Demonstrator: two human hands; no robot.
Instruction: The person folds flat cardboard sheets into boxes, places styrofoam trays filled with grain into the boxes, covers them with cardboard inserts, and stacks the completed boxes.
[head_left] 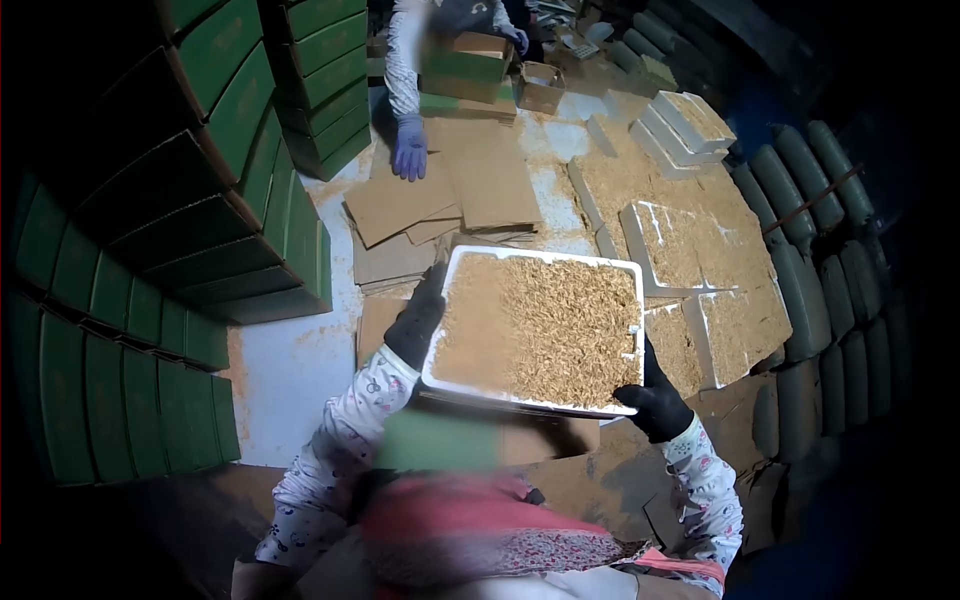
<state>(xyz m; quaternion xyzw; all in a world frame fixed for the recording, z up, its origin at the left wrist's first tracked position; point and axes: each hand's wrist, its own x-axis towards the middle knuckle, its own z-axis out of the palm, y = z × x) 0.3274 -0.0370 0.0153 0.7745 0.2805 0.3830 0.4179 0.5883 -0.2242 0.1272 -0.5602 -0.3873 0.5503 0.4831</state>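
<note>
In front of my body I hold up a white foam box (pixel 640 300), slightly tilted. It is filled with tan, shaving-like bits (pixel 575 325), finer and dustier on the left part. My left hand (pixel 415 325), in a dark glove, is closed on the box's left side, with its fingers partly hidden. Gloved in black, my right hand (pixel 655 400) grips the right front corner, thumb over the rim. Beneath the box is an open cardboard carton with a green flap (pixel 440 440), largely covered by it.
Green cartons (pixel 235 90) are stacked high at the left. Flattened cardboard sheets (pixel 480 180) lie ahead, near a co-worker's purple-gloved hand (pixel 409 150). More filled foam boxes (pixel 680 245) stand at the right, beside piled grey sacks (pixel 800 290).
</note>
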